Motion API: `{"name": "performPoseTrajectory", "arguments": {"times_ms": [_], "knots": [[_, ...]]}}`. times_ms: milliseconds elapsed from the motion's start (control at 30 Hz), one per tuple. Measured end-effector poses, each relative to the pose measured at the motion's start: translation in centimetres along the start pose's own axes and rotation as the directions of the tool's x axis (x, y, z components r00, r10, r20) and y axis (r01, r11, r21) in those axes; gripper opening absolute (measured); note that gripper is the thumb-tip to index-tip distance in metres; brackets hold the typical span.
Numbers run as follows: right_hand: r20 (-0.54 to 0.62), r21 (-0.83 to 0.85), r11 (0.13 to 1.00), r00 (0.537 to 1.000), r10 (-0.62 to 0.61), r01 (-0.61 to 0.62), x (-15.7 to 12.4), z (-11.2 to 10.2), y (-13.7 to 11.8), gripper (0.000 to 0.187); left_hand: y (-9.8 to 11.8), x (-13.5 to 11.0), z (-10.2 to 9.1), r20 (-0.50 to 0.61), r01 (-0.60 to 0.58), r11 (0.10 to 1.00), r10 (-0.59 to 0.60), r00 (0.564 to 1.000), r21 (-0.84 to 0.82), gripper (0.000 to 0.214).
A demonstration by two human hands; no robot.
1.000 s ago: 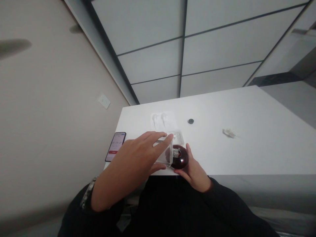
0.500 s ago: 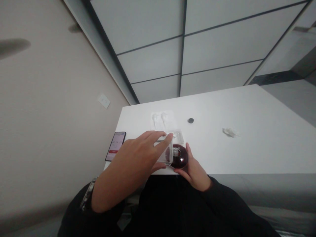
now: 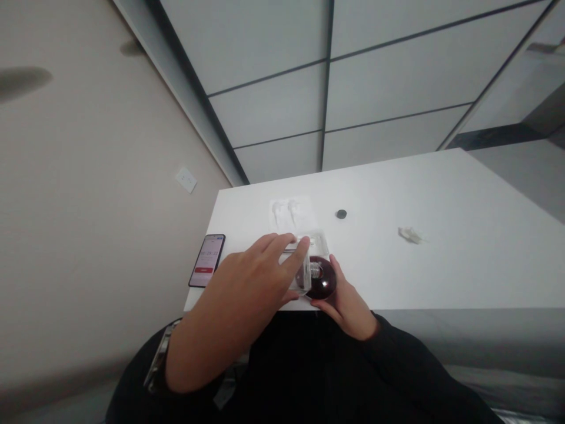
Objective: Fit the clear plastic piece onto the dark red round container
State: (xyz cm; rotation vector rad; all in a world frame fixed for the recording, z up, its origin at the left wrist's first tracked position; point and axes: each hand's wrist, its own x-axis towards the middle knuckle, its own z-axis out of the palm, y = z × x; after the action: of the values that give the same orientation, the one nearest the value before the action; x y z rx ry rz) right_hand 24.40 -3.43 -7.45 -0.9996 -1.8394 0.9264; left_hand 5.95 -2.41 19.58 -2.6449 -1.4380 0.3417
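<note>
- I see the left grip (image 3: 247, 288) closed on a clear case (image 3: 301, 275), fingers over its top, thumb under it.
- The right grip (image 3: 348, 309) cups a round dark-red bottle (image 3: 324, 282), which touches the case, at the tabletop's near edge.
- The white tabletop (image 3: 397, 277) carries a clear tray (image 3: 316, 242) just past the hands and a white sheet (image 3: 291, 215) with two small white items.
- Farther right lie a black disc (image 3: 341, 214) and a crumpled tissue (image 3: 410, 234).
- A lit phone (image 3: 206, 261) lies at the left edge.
- A beige wall (image 3: 88, 206) with a white socket plate (image 3: 186, 179) runs along the left; pale panels (image 3: 273, 76) with dark seams fill the far view.
</note>
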Motion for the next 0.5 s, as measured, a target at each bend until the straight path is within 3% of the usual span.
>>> {"name": "performPoseTrajectory", "arguments": {"times_ms": [500], "knots": [[-0.006,-0.007,1.000,1.000,0.003,-0.003,-0.12,-0.06,-0.10,0.102,0.33,0.32,-0.45,0.088,0.018,1.000,-0.016,0.996,-0.025,0.061]]}}
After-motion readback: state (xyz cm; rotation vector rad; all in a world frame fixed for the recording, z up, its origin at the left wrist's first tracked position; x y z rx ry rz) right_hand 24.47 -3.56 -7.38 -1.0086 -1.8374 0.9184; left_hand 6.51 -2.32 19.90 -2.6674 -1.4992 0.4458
